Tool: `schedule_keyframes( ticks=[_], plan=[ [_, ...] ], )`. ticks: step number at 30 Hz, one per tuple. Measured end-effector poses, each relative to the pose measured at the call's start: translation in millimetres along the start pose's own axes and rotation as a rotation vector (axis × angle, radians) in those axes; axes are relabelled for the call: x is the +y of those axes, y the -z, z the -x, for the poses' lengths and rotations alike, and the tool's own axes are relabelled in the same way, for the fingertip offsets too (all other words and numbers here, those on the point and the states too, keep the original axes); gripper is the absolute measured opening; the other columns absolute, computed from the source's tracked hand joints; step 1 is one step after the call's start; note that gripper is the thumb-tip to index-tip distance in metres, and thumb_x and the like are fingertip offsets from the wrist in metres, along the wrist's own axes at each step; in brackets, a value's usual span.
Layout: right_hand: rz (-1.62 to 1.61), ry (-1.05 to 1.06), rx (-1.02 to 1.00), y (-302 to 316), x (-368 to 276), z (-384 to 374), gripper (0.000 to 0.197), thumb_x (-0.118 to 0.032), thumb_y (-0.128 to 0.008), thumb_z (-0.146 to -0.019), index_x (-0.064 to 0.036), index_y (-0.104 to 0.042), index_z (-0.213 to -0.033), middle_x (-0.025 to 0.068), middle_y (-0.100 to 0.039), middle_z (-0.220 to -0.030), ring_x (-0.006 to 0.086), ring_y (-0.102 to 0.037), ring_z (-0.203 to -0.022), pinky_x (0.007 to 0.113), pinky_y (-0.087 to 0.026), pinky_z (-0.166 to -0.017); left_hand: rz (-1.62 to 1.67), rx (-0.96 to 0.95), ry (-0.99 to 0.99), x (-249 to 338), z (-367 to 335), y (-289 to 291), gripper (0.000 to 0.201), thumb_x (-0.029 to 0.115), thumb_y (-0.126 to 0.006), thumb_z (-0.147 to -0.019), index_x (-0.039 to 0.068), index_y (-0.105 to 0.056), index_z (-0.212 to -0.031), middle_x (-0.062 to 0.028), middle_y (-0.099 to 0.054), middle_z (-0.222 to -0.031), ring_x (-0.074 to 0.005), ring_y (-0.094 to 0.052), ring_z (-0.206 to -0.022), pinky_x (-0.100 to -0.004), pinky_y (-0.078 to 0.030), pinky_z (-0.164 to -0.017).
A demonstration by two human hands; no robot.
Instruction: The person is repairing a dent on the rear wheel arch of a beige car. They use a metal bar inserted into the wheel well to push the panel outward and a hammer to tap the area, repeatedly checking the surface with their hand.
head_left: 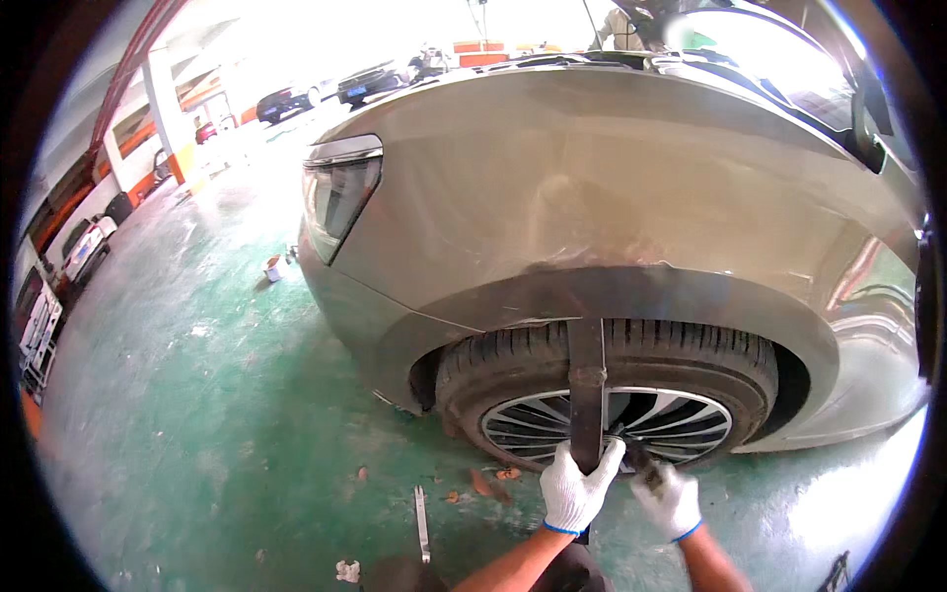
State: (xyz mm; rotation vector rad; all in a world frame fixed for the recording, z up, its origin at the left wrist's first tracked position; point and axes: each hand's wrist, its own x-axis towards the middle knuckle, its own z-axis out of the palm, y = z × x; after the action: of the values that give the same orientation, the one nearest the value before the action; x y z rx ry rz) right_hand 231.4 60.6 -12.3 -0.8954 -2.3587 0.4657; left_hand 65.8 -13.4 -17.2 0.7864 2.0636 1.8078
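Note:
A long, flat dark metal bar (586,409) stands roughly upright in front of the wheel. Its upper end meets the lip of the wheel arch (631,286). My left hand (575,490), in a white knit glove with a blue cuff, is wrapped round the lower part of the bar. Just right of it, my right hand (675,503), gloved alike, is closed and slightly blurred. A dark object (642,459) shows at its fingers, too smeared to name. The fender (552,178) has dents and scuffs above the arch.
Behind the bar is the car's tire (691,342) with a multi-spoke rim (681,424). A slim metal tool (422,523) lies on the green floor, near brown scraps (483,483). A small can (275,267) stands past the headlight (340,192). Parked cars (370,84) are farther back.

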Motion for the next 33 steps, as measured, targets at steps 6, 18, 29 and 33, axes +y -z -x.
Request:
schedule_keyframes(
  ticks=[6,18,29,33],
  plan=[
    [0.444,-0.945,-0.479,-209,192,236,0.031,-0.035,-0.074,-0.09,-0.0076,-0.069,-0.103,0.0179,-0.075,-0.087,0.033,-0.074,-0.079,0.045,-0.058,-0.07,-0.176,-0.02,0.021,-11,-2,10,0.048,0.042,-0.088,-0.082,0.003,-0.06,-0.09,-0.0087,-0.067,-0.069,-0.0203,-0.065,-0.062,-0.0371,-0.053,-0.062],
    [-1.19,-0.14,-0.619,-90,-24,47,0.068,-0.043,-0.067,-0.099,0.0061,-0.051,-0.144,0.0169,-0.066,-0.127,0.0234,-0.063,-0.114,0.036,-0.05,-0.098,-0.332,-0.052,0.019,-9,3,22,0.059,0.054,-0.08,-0.085,0.003,-0.058,-0.103,-0.0116,-0.067,-0.073,-0.0314,-0.069,-0.066,-0.0423,-0.054,-0.064],
    [-1.376,-0.516,-0.693,-120,-13,58,0.022,-0.024,-0.065,-0.104,-0.0043,-0.067,-0.114,-0.0033,-0.063,-0.082,0.0062,-0.056,-0.071,0.024,-0.046,-0.063,-0.873,0.138,-1.327,193,-153,138,0.064,0.051,-0.065,-0.095,0.005,-0.059,-0.139,-0.0229,-0.058,-0.141,-0.0425,-0.058,-0.128,-0.0572,-0.046,-0.106],
    [-1.338,-0.521,-0.728,-118,-10,60,0.021,-0.021,-0.066,-0.103,-0.0027,-0.067,-0.113,-0.0023,-0.063,-0.082,0.0073,-0.056,-0.071,0.026,-0.047,-0.064,-0.817,-0.107,-1.577,217,-184,104,0.076,0.06,-0.057,-0.094,0.009,-0.05,-0.151,-0.0161,-0.045,-0.159,-0.036,-0.041,-0.148,-0.0617,-0.029,-0.121]
  ],
)
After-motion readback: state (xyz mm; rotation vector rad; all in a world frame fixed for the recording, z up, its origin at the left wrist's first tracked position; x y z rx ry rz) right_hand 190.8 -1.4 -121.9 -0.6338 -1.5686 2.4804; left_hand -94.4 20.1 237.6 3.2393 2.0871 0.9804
